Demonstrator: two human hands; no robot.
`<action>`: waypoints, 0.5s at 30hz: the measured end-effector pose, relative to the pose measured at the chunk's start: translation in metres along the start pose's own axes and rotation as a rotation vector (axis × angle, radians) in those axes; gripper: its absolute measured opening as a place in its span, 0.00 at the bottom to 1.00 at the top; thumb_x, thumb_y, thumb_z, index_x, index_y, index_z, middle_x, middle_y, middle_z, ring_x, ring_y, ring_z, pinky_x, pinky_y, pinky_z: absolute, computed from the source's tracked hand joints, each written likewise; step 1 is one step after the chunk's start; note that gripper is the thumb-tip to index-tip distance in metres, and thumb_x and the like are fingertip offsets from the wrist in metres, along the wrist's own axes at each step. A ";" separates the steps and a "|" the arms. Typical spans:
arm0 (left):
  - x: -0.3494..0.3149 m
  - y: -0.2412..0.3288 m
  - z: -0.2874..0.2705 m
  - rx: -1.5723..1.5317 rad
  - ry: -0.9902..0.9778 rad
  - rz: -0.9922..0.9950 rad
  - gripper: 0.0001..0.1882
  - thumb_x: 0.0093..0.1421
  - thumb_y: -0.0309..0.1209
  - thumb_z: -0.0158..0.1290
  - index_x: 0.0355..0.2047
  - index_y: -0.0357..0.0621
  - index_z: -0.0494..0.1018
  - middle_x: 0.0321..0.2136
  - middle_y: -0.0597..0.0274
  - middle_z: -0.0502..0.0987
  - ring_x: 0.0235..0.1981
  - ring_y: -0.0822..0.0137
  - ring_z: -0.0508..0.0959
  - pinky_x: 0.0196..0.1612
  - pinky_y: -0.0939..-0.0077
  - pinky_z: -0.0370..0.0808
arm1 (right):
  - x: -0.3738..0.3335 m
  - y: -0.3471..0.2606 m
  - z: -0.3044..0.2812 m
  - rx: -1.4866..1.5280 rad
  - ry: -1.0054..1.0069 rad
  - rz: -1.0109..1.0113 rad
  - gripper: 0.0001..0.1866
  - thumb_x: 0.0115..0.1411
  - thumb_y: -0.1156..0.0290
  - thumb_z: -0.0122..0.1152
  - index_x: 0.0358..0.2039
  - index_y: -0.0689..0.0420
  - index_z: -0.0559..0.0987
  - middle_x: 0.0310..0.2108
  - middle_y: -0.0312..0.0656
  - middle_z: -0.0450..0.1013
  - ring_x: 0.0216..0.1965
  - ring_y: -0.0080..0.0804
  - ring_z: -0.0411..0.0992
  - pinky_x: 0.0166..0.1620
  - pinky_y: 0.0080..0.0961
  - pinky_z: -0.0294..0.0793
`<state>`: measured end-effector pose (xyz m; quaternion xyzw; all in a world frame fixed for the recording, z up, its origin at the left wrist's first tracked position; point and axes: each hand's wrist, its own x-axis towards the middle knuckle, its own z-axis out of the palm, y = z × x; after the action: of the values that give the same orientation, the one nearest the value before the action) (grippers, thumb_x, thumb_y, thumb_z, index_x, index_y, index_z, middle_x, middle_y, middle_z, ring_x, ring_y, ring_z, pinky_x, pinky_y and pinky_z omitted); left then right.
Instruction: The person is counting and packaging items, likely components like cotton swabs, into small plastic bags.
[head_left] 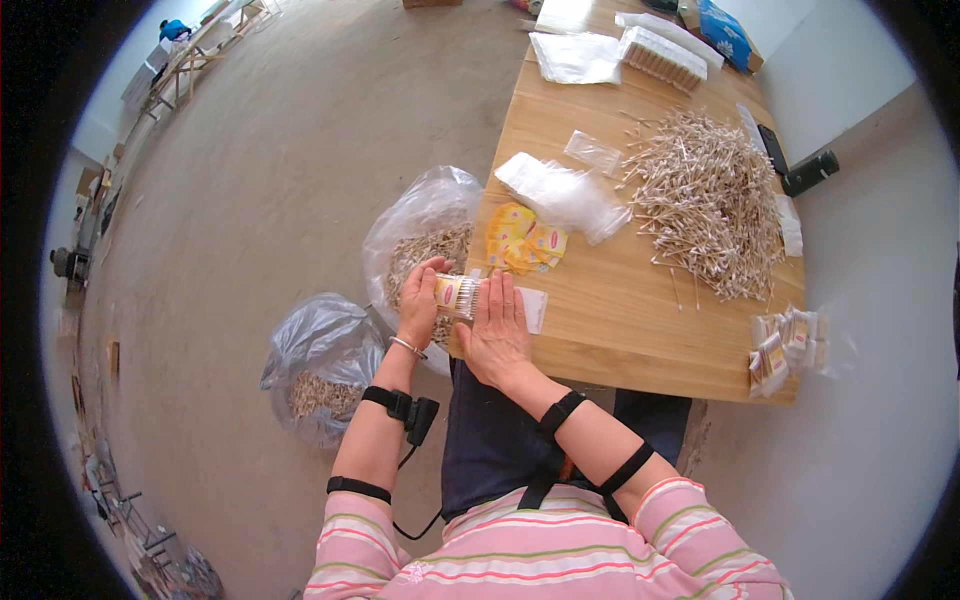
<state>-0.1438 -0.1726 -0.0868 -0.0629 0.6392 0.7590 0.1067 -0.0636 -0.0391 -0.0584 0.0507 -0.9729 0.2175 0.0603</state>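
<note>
At the table's left edge, my left hand (418, 308) grips one end of a packet of cotton swabs (456, 295) with a yellow card inside clear plastic. My right hand (498, 335) lies across the packet's other end with its fingers stretched out flat. The clear end of the bag (535, 309) sticks out beyond those fingers onto the wood. Just past my hands, yellow printed cards (522, 240) are fanned out on the table. Beyond them lies a stack of empty clear bags (565, 195).
A big heap of loose cotton swabs (705, 205) covers the table's right side, with filled packets (785, 345) at the near right corner. A dark bottle (810, 174) lies by the wall. Two plastic sacks of swabs (425, 210) (320, 340) stand on the floor to the left.
</note>
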 end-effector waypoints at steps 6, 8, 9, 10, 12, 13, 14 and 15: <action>0.002 -0.001 -0.010 0.009 0.006 -0.028 0.19 0.69 0.35 0.37 0.52 0.35 0.65 0.48 0.54 0.73 0.49 0.67 0.73 0.52 0.75 0.69 | 0.003 0.000 -0.001 0.136 0.035 0.024 0.37 0.58 0.63 0.52 0.61 0.69 0.52 0.64 0.57 0.47 0.67 0.51 0.43 0.66 0.42 0.42; 0.003 0.005 -0.010 0.014 0.024 -0.003 0.20 0.69 0.36 0.36 0.53 0.35 0.65 0.49 0.53 0.72 0.51 0.65 0.71 0.55 0.73 0.67 | 0.005 0.012 -0.006 0.341 0.162 0.049 0.32 0.58 0.67 0.49 0.60 0.68 0.54 0.62 0.57 0.50 0.65 0.51 0.46 0.66 0.42 0.44; 0.003 0.007 -0.011 0.022 0.039 0.020 0.21 0.69 0.36 0.36 0.54 0.35 0.64 0.51 0.53 0.71 0.53 0.64 0.70 0.58 0.71 0.65 | 0.008 0.016 -0.006 0.547 0.289 0.080 0.29 0.58 0.71 0.46 0.59 0.68 0.56 0.61 0.58 0.52 0.64 0.52 0.49 0.65 0.42 0.46; 0.002 0.009 -0.011 0.020 0.041 0.019 0.21 0.69 0.36 0.36 0.54 0.35 0.64 0.51 0.53 0.71 0.53 0.64 0.70 0.58 0.71 0.65 | 0.012 0.017 -0.006 0.612 0.397 0.128 0.22 0.56 0.78 0.42 0.53 0.67 0.63 0.55 0.57 0.59 0.58 0.52 0.57 0.62 0.41 0.53; 0.001 0.012 -0.011 0.076 -0.039 0.011 0.22 0.69 0.37 0.34 0.57 0.35 0.61 0.54 0.52 0.68 0.57 0.63 0.67 0.61 0.70 0.61 | 0.017 0.016 -0.005 0.677 0.369 0.155 0.21 0.57 0.77 0.42 0.52 0.67 0.64 0.54 0.57 0.60 0.57 0.52 0.58 0.62 0.40 0.54; 0.002 0.009 -0.012 0.076 -0.035 0.013 0.22 0.69 0.37 0.34 0.57 0.35 0.61 0.54 0.52 0.68 0.57 0.63 0.67 0.61 0.70 0.61 | 0.019 0.013 -0.003 0.747 0.345 0.179 0.19 0.57 0.77 0.43 0.50 0.66 0.65 0.53 0.57 0.61 0.56 0.51 0.59 0.61 0.39 0.55; 0.000 0.006 -0.012 0.041 -0.071 0.022 0.23 0.70 0.39 0.34 0.57 0.36 0.62 0.54 0.52 0.68 0.57 0.63 0.67 0.60 0.71 0.61 | 0.021 0.010 -0.001 0.749 0.343 0.175 0.19 0.57 0.77 0.43 0.50 0.66 0.65 0.53 0.57 0.61 0.56 0.51 0.59 0.61 0.39 0.55; 0.000 0.002 -0.013 0.006 -0.107 0.032 0.23 0.70 0.40 0.34 0.57 0.37 0.63 0.55 0.52 0.68 0.57 0.64 0.67 0.60 0.73 0.61 | 0.022 0.006 0.002 0.801 0.324 0.202 0.19 0.57 0.76 0.43 0.50 0.66 0.66 0.53 0.54 0.62 0.57 0.48 0.59 0.61 0.35 0.55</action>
<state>-0.1447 -0.1857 -0.0871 -0.0116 0.6359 0.7608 0.1290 -0.0863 -0.0360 -0.0601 -0.0598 -0.7899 0.5872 0.1660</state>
